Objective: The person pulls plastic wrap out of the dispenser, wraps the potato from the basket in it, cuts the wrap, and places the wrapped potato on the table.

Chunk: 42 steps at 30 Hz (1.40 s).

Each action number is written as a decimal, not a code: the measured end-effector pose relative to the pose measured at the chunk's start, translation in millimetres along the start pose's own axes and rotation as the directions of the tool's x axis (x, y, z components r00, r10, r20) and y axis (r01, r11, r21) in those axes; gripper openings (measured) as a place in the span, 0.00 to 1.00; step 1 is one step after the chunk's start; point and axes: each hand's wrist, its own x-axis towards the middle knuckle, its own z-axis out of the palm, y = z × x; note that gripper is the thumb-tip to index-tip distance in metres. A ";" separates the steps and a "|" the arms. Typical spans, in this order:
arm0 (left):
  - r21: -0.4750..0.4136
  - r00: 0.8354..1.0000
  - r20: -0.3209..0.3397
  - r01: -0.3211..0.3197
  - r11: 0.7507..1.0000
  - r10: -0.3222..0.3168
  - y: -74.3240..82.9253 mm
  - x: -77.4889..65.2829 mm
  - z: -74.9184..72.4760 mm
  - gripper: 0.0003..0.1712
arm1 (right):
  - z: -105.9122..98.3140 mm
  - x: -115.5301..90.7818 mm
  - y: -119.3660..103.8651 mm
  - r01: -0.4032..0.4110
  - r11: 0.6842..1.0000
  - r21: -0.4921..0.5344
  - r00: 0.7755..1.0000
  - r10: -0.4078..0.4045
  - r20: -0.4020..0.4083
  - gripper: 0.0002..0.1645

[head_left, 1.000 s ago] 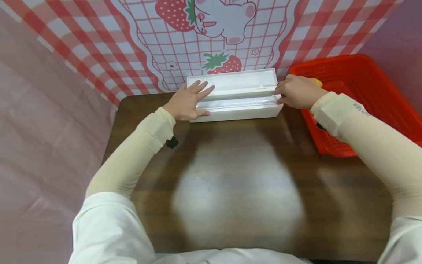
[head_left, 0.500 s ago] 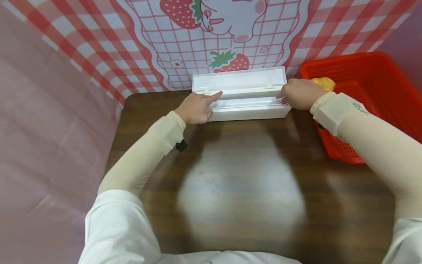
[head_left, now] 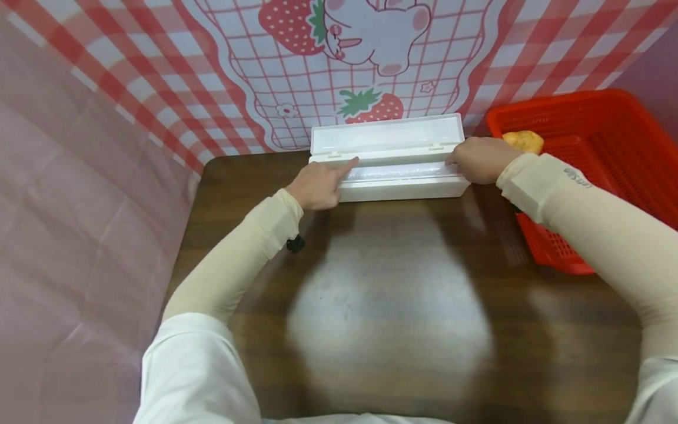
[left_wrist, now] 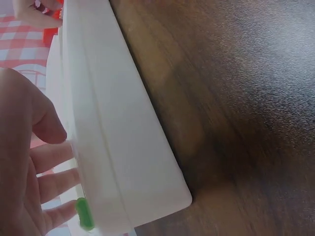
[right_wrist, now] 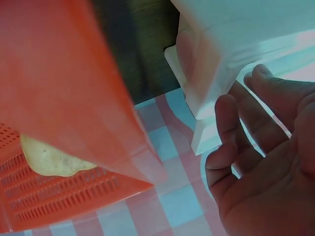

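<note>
On the far side of the table stands a white plastic wrap dispenser, its lid tipped up against the backdrop. A clear roll of plastic wrap lies inside. My left hand is at the left end, index finger extended along the opening. Its fingers reach over the box edge beside a small green piece. At the right end, my right hand has curled fingers at the opening, with thumb and index tips close together. I cannot tell whether they pinch the film.
A red plastic basket stands at the right, close beside the right hand. In it lies a yellow lumpy item. A red-checked backdrop rises directly behind the dispenser. The brown wooden table spreads out in front.
My left hand has drawn in its spread fingers, leaving the index finger extended, and moved slightly right. My right hand stays at the right end. The view has shifted a little.
</note>
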 end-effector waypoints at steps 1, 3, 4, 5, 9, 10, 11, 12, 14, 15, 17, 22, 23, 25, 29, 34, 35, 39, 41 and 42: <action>-0.001 1.000 0.006 0.007 1.000 -0.007 0.6 0.9 -2.0 0.43 | -2.0 -0.2 0.4 -0.006 1.000 0.007 1.000 0.006 0.007 0.26; -0.002 1.000 0.022 0.019 1.000 -0.019 1.9 3.0 -5.6 0.42 | -4.8 -0.3 1.5 -0.014 0.999 0.029 1.000 0.014 0.010 0.26; 0.001 0.999 0.028 0.026 1.000 -0.026 2.6 4.0 -7.4 0.41 | -5.7 -0.2 1.9 -0.019 0.999 0.040 1.000 0.019 0.013 0.26; 0.003 0.999 0.031 0.032 0.999 -0.032 3.3 5.1 -8.9 0.39 | -5.9 0.1 2.7 -0.019 0.999 0.050 1.000 0.019 0.012 0.25; 0.022 0.998 0.022 0.060 0.998 -0.061 5.7 10.6 -12.6 0.28 | -3.0 1.9 6.8 -0.005 0.998 0.070 1.000 0.006 -0.020 0.24; 0.020 0.997 0.020 0.071 0.997 -0.071 6.1 11.9 -13.2 0.25 | -1.7 2.6 7.6 -0.002 0.998 0.067 1.000 0.003 -0.027 0.23; 0.014 0.996 0.020 0.081 0.997 -0.081 6.6 13.2 -13.4 0.23 | -0.3 3.2 8.3 0.004 0.998 0.062 0.999 -0.002 -0.038 0.23; 0.011 0.995 0.024 0.092 0.996 -0.092 6.8 14.5 -13.2 0.22 | 1.3 3.8 8.7 0.003 0.998 0.057 0.999 0.000 -0.044 0.22; -0.008 0.993 0.034 0.115 0.993 -0.114 7.1 16.5 -12.4 0.22 | 5.2 5.6 9.0 -0.004 0.999 0.037 0.999 0.006 -0.051 0.21; -0.020 0.992 0.039 0.124 0.992 -0.123 7.2 17.3 -11.7 0.23 | 7.3 6.6 9.0 -0.006 1.000 0.022 0.999 0.007 -0.054 0.20; -0.037 0.991 0.035 0.134 0.990 -0.133 7.1 18.0 -10.5 0.22 | 11.6 8.8 8.5 -0.007 1.000 -0.006 0.998 0.007 -0.064 0.18; -0.062 0.990 0.005 0.139 0.988 -0.139 6.6 16.7 -8.4 0.14 | 16.2 12.1 3.9 0.001 0.998 -0.057 0.993 -0.008 -0.118 0.11; -0.065 0.990 -0.001 0.139 0.988 -0.140 6.7 16.3 -8.6 0.12 | 15.4 12.0 2.3 0.001 0.998 -0.061 0.991 -0.009 -0.132 0.09; -0.075 0.990 -0.015 0.142 0.987 -0.143 6.4 16.4 -8.5 0.10 | 14.4 12.0 0.4 -0.004 0.998 -0.067 0.988 -0.007 -0.155 0.07; -0.090 0.988 -0.042 0.145 0.985 -0.149 2.7 20.3 -5.5 0.09 | 16.6 13.8 3.0 -0.018 0.997 -0.070 0.985 0.006 -0.170 0.06; -0.073 0.983 -0.081 0.156 0.985 -0.162 -1.6 17.4 0.6 0.08 | 30.6 14.2 12.9 -0.024 0.999 -0.036 0.983 0.017 -0.182 0.07; -0.071 0.982 -0.086 0.162 0.984 -0.168 -1.9 15.6 1.5 0.08 | 32.6 12.7 13.7 -0.026 1.000 -0.018 0.983 0.022 -0.181 0.07; -0.058 0.970 -0.089 0.222 0.973 -0.227 -1.9 6.8 -1.5 0.09 | 30.4 5.9 12.1 -0.038 0.998 0.048 0.980 0.047 -0.191 0.06; -0.053 0.960 -0.094 0.260 0.964 -0.264 -2.1 2.3 -9.3 0.10 | 24.1 6.0 11.1 -0.038 0.997 0.069 0.975 0.052 -0.217 0.07; -0.052 0.955 -0.100 0.274 0.960 -0.278 -2.3 0.1 -14.1 0.10 | 20.0 6.5 10.3 -0.036 0.996 0.076 0.970 0.053 -0.236 0.09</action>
